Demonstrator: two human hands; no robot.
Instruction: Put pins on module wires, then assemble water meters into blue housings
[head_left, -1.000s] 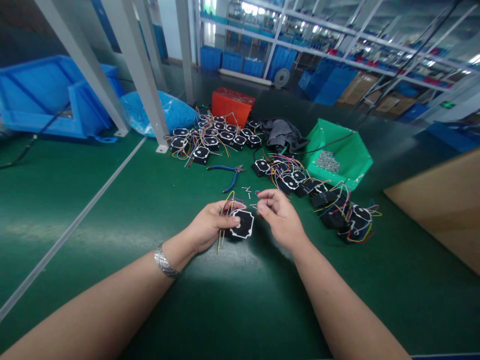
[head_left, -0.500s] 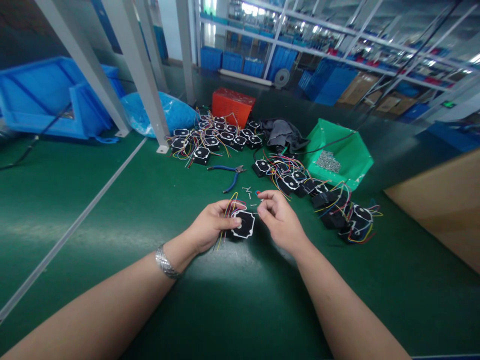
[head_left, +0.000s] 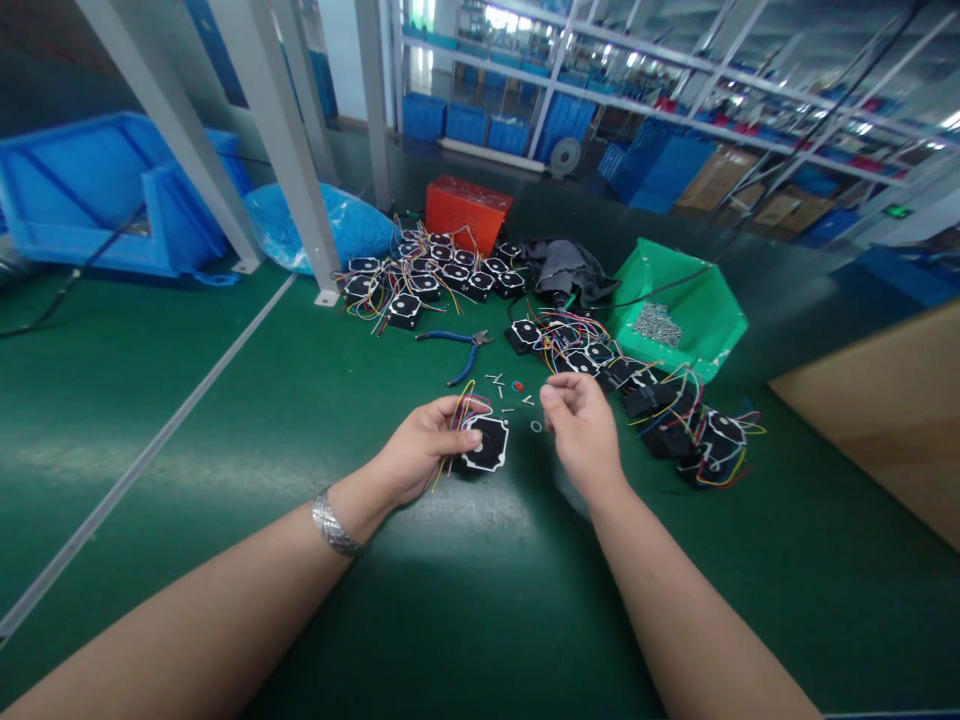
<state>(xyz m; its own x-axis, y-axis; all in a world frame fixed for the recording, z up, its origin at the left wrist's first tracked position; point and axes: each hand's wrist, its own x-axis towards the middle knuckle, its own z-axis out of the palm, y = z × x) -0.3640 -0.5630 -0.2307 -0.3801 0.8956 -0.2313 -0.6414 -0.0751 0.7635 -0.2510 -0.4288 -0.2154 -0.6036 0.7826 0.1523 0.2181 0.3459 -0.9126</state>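
My left hand (head_left: 426, 448) is closed around a small square motor (head_left: 489, 447) with a black face, a pale metal rim and coloured wires. The thumb presses on the middle of its face. To the right, apart from the motor, my right hand (head_left: 583, 430) is curled with thumb and fingertips together; whatever they may hold is too small to make out. Close by on the green surface lie a pale ring (head_left: 535, 426), several loose screws (head_left: 495, 380) and a tiny red and blue piece (head_left: 517, 386).
Blue-handled cutters (head_left: 466, 350) lie beyond the screws. Wired motors (head_left: 405, 308) cluster at the back, with another group (head_left: 582, 364) on the right. Behind them stand a red box (head_left: 466, 212), a dark cloth (head_left: 566, 268) and a green bin (head_left: 701, 310) of screws. Left is a metal post (head_left: 300, 170).
My right hand has moved right, away from the motor, uncovering the pale ring, a screw and the red and blue piece. My left hand keeps its hold on the motor.
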